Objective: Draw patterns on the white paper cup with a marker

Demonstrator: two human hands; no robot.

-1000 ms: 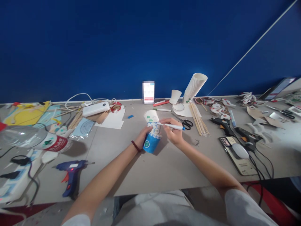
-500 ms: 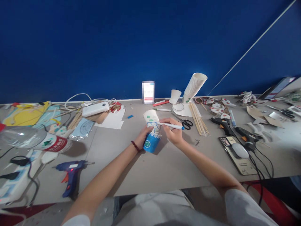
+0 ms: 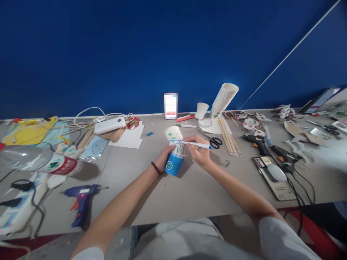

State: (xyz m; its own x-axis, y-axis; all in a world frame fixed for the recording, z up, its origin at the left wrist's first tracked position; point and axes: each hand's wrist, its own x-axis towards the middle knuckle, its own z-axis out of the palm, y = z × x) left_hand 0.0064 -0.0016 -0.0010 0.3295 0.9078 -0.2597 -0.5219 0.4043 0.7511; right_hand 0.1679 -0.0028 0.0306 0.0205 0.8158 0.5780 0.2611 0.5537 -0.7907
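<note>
"Hands first: how are they placed?"

"Both are held close together over the middle of the table. A paper cup is clasped along its side by the left hand, and a marker is pinched in the fingers of the right hand."

"How is the cup turned?"

"It is tilted, with its white end pointed away and its blue end brought near. Between these, a band is covered with curved blue lines. The marker's tip is aimed at that band; whether the surface is touched cannot be told."

"And what is found around them?"

"Beyond the right hand, scissors are laid beside thin wooden sticks. Farther back, a leaning stack of cups is seen near the blue wall. Well to the left, a glue gun is placed below a bottle."
</note>
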